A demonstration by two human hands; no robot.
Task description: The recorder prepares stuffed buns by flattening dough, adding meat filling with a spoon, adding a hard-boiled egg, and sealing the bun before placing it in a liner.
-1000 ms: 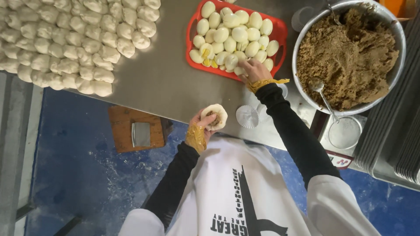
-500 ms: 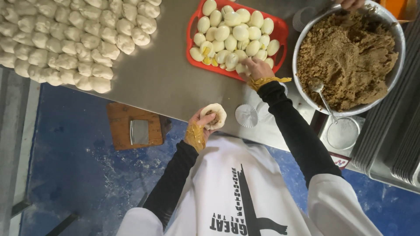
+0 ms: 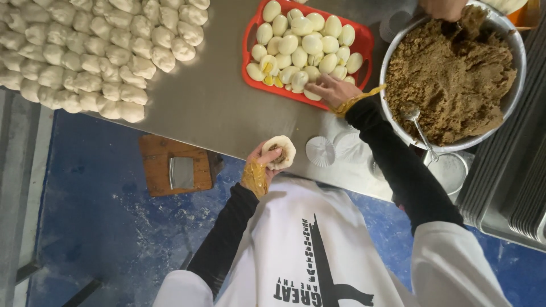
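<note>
My left hand holds a flattened round of dough with a dab of brown filling in its middle, just off the table's near edge. My right hand reaches into the red tray of halved boiled eggs, its fingers on an egg half at the tray's near edge. I cannot tell whether the fingers have closed on it. Right of the tray stands a large metal bowl of brown filling with a spoon resting in it.
Several dough balls are heaped at the steel table's left end. White paper cups lie near the table edge. Another person's hand reaches into the bowl from above. A wooden block with a metal scraper sits below. Stacked trays stand at right.
My right hand has shifted slightly left along the red tray's near edge onto an egg half. Another person's hand has come into the bowl at the top. My left hand stays put.
</note>
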